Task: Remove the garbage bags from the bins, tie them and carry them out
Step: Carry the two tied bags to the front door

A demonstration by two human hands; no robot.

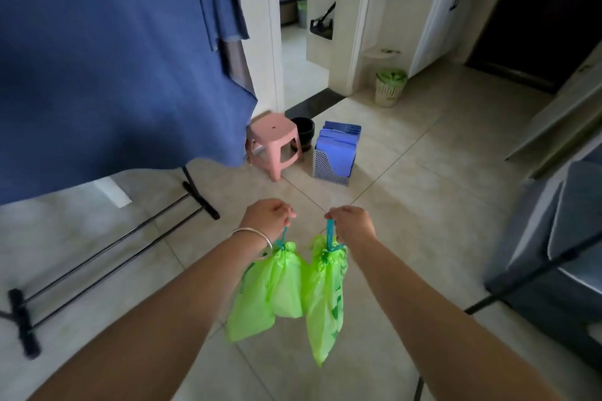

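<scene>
The person's left hand (267, 216), with a silver bangle (253, 235) on its wrist, pinches the blue drawstring of a tied, translucent green plastic garbage bag (265, 293), and the right hand (353, 224) grips the blue drawstring of a second tied green plastic garbage bag (325, 299); both bags hang near the camera above the pale tiled floor (407, 198), touching side by side. Farther off stand a pink plastic stool (275, 140), a blue lattice file holder (335, 155) just right of it, and a white slatted waste bin (389, 88) lined with green at the far wall, while a large blue cloth (114, 58) hangs on a black drying rack (107, 254) at the left.
</scene>
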